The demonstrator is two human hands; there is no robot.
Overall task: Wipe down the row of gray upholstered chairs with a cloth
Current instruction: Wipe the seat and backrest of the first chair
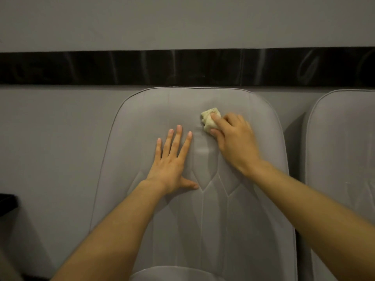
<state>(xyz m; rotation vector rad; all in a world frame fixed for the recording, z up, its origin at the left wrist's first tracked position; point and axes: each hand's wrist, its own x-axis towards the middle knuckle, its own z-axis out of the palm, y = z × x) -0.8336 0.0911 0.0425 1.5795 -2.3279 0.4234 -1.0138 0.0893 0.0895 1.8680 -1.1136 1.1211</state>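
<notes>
— So, where is the cloth (209,120)?

— High on the backrest of the middle gray chair (253,199), a little right of its centre line. It is a small cream wad, bunched up and pressed against the upholstery.

— Who has it?

— The right hand (233,138). Its fingers curl over the wad, with the thumb at the lower edge, so the hand is closed around the cloth and only the upper left part of the fabric shows.

— And the other hand?

— The left hand (172,161) lies flat on the same backrest, left of the centre seam, fingers spread and straight, thumb stretched toward the stitched lines lower down. It holds nothing. The two hands are near each other but apart.

— What surrounds the chair?

— A second gray chair (343,149) stands just beside it on the right, only partly in view. Behind both runs a gray wall (182,21) crossed by a dark glossy band (142,67) just above the chair tops. At the far left edge a dark object (7,203) shows, too cut off to identify.
</notes>
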